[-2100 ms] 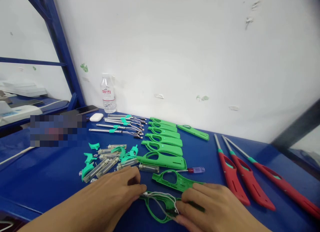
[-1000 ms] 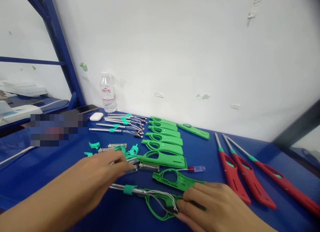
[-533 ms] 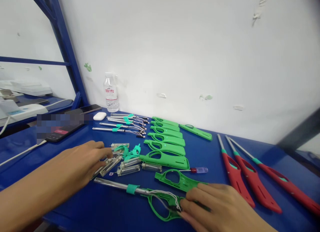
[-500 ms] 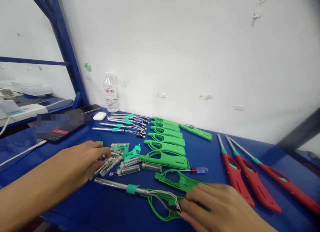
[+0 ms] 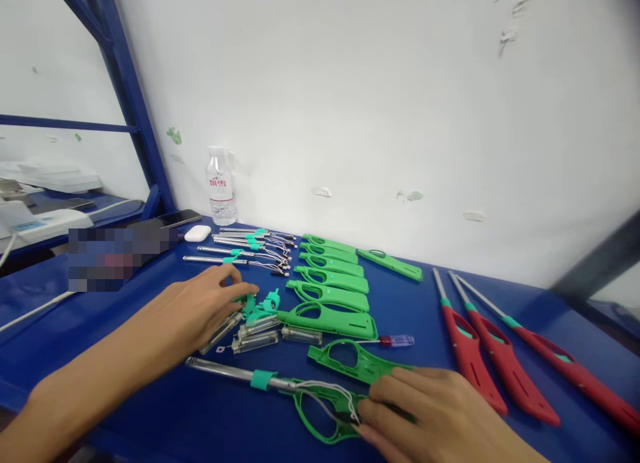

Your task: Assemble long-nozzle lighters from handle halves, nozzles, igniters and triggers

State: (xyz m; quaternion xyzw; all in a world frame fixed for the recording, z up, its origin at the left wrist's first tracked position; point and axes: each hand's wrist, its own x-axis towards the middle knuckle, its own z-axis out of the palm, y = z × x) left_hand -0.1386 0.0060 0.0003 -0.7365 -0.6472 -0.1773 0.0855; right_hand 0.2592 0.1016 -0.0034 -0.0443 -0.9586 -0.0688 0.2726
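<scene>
My left hand (image 5: 210, 300) reaches over the small-parts pile, index fingertip at the teal plastic pieces (image 5: 261, 308). Its thumb and index finger are apart; no held piece shows. Under and beside it lie clear fuel tanks (image 5: 256, 341), some hidden by the hand. My right hand (image 5: 415, 406) is closed on the handle end of a green lighter shell (image 5: 325, 426), hiding that end. A metal lighter tube (image 5: 225, 370) with a teal collar (image 5: 261, 380) lies into this shell, its white wires running toward my right fingertips. Another green shell half (image 5: 345, 362) lies just behind.
A row of green shell halves (image 5: 333, 295) lies behind the pile, with wired metal tubes (image 5: 240, 252) to their left. A screwdriver (image 5: 397, 341) and three red lighters (image 5: 480, 356) lie to the right. A bottle (image 5: 221, 186) stands by the wall, near a white case (image 5: 198, 233).
My left hand has moved right and slightly away from me, from the clear fuel tanks to the teal pieces. My right hand keeps its place on the green shell.
</scene>
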